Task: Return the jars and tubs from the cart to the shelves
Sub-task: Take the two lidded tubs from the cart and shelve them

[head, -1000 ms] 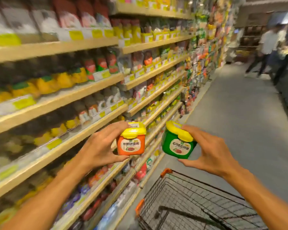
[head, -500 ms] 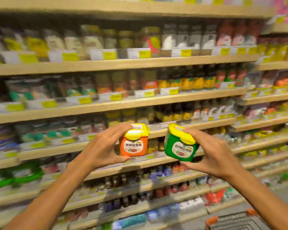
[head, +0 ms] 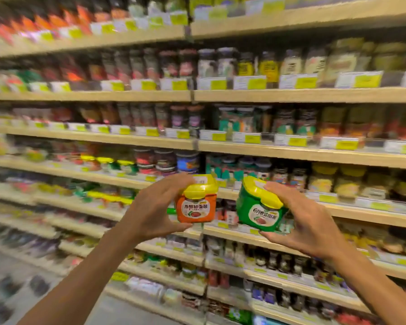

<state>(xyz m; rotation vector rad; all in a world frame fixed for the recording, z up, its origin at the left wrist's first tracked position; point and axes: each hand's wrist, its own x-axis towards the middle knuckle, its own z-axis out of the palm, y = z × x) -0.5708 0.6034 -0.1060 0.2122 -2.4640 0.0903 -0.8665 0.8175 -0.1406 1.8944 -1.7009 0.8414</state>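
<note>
Both forearms come up from the bottom edge, bare, hands raised in front of the shelving.

Left hand (head: 155, 212) grips the orange tub (head: 195, 202): thumb under the base, fingers over the back and top edge. Tub is upright, yellow lid on, label facing the camera.

Right hand (head: 307, 221) grips the green tub (head: 259, 207): fingers across the yellow lid, thumb under the bottom edge. This tub is tilted, top leaning toward the orange one. Lid on, label facing the camera.

The two tubs sit side by side at the same height, close but with a small gap, not touching. Both are in the air, in front of the shelves (head: 291, 153), not resting on any board.

Behind them: wooden shelf boards run across the whole view, several tiers, packed with jars and tubs, white and yellow price tags (head: 251, 138) along the front edges. A vertical seam between two shelf units runs just behind the orange tub. On the left of the middle tier, a few yellow-lidded tubs (head: 108, 164) of the same look stand on the shelf. Left side of the view is heavily blurred; labels there are unreadable.
</note>
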